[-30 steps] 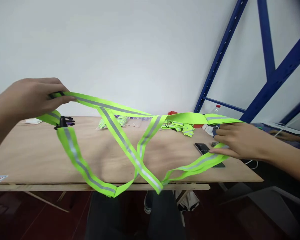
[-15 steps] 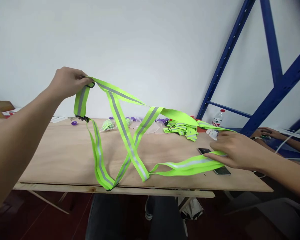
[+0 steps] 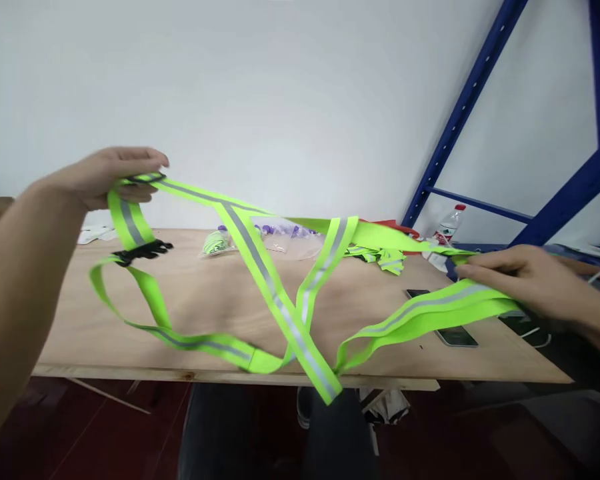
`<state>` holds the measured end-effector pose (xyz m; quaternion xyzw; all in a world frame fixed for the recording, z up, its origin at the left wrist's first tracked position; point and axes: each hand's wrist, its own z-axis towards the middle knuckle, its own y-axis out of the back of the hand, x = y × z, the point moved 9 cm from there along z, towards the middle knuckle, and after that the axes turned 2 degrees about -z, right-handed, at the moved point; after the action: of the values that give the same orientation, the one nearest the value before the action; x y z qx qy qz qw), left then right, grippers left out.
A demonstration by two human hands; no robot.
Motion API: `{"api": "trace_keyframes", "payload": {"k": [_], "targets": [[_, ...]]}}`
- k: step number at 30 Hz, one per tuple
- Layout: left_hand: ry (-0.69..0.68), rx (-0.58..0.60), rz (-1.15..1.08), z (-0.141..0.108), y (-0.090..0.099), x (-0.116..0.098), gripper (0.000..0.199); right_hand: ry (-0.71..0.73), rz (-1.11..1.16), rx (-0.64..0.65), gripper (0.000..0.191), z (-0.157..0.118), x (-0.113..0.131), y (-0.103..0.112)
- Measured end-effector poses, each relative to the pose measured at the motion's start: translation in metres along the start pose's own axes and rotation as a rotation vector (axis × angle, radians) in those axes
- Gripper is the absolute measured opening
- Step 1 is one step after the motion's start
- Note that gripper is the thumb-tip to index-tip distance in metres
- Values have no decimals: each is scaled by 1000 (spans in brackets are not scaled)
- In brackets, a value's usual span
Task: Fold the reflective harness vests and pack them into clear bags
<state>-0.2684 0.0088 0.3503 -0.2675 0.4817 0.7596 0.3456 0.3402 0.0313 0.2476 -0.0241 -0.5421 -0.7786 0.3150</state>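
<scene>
A neon-yellow reflective harness (image 3: pixel 260 260) with grey stripes hangs stretched between my two hands above the table (image 3: pixel 195 293). On the left, my left hand (image 3: pixel 117 177) pinches its upper strap near a black slider. Just below that hand dangles a black buckle (image 3: pixel 143 252) on the strap. My right hand (image 3: pixel 525 277) is closed around the other end, where several strap layers run together. Two straps cross in the middle, and the lowest corner dips past the table's front edge. The fingertips of my right hand are partly hidden by the strap.
More yellow reflective straps (image 3: pixel 380 257) lie at the back right. Beside them are a clear bag with a rolled strap (image 3: pixel 217 243), purple-capped items (image 3: pixel 300 232) and a red-capped bottle (image 3: pixel 450 223). A phone (image 3: pixel 457 336) rests near my right hand. A blue metal frame (image 3: pixel 465 107) rises on the right.
My left hand has shifted left and slightly down, and my right hand has moved right. The harness is spread wider, its buckle swinging left and its crossed straps moving right and lower.
</scene>
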Motion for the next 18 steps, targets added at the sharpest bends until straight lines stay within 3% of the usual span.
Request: {"api": "trace_keyframes", "payload": {"k": [3,7,10,14,18], "targets": [[200,178,46,3,-62,48,38,20,88,291,61,13,-1,-67],[216,221,214,4,-125,104,41,47,92,409,65,26,-18,-148],[218,148,400,5,-155,144,44,9,87,434,62,33,-39,-195],[219,72,645,1,-180,182,36,48,-74,365,54,39,-50,-225],[147,87,773,-12,-199,192,34,107,-166,267,37,33,-52,-224]]}}
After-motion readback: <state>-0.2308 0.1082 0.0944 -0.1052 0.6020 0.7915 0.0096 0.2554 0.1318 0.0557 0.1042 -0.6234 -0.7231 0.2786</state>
